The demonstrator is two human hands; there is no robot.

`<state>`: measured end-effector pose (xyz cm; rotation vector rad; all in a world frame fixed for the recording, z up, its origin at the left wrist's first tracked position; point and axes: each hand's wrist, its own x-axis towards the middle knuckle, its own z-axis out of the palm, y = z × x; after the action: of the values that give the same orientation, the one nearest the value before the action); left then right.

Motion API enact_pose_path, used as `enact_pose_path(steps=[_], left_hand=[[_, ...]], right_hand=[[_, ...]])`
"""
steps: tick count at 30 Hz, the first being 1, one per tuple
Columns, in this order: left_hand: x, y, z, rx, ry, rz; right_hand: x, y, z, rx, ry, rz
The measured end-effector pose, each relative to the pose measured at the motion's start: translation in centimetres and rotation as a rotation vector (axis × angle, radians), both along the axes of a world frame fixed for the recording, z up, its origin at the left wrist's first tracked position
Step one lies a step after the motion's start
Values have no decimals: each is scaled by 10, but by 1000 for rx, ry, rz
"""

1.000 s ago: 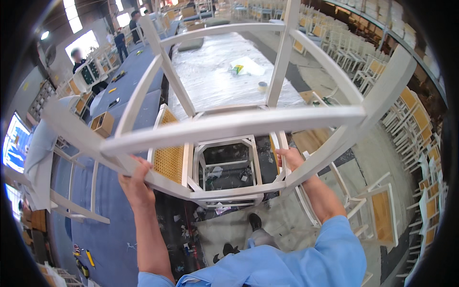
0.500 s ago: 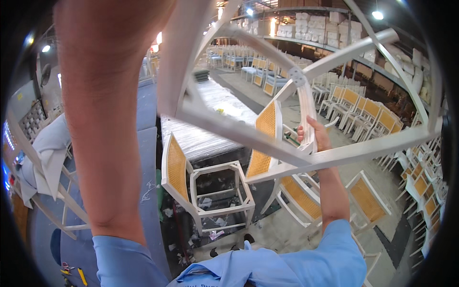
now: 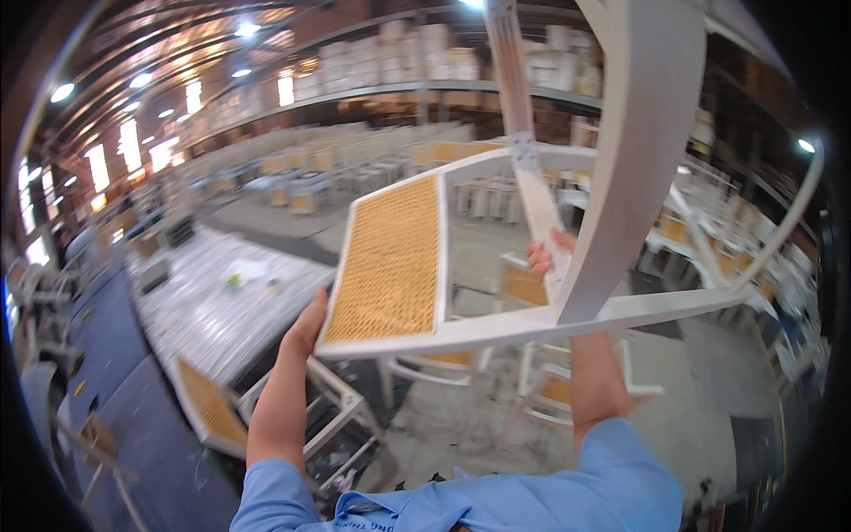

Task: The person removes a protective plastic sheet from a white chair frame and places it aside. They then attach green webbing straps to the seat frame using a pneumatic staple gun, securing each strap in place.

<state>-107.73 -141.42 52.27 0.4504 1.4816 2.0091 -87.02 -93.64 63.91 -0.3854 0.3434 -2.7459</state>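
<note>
Up in front of me hangs a white chair frame (image 3: 496, 317), tipped onto its side. Its woven cane backrest (image 3: 390, 262) points left and its legs run up and to the right. My right hand (image 3: 551, 254) is closed round a white rail of the frame beneath the seat opening. At the backrest's outer top edge is my left hand (image 3: 308, 324), gripping it with fingers partly hidden behind the edge. Below, another chair with a cane back (image 3: 211, 410) stands on the floor beside my left forearm.
A plastic-wrapped table (image 3: 222, 275) stands left of the raised chair, with a blue-covered bench (image 3: 133, 390) beside it. More white chairs (image 3: 554, 386) stand close below. Rows of chairs and a shelf with white bundles (image 3: 390, 62) fill the back.
The chair has turned in my hands, bringing its cane back into view at the left. My left arm has come down to the backrest edge. My view has swung right.
</note>
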Motion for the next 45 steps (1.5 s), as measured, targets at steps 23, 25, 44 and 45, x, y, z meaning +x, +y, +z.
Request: enact_pose_path(steps=[23, 25, 44, 45], left_hand=[[373, 467, 116, -56, 227, 34], [389, 505, 127, -55, 439, 21], [435, 961, 253, -118, 289, -602], [444, 996, 255, -135, 268, -661]], right_hand=[[431, 366, -189, -215, 113, -536], [444, 395, -201, -290, 206, -479], [498, 656, -263, -434, 564, -1073], [499, 672, -270, -459, 570, -1120]])
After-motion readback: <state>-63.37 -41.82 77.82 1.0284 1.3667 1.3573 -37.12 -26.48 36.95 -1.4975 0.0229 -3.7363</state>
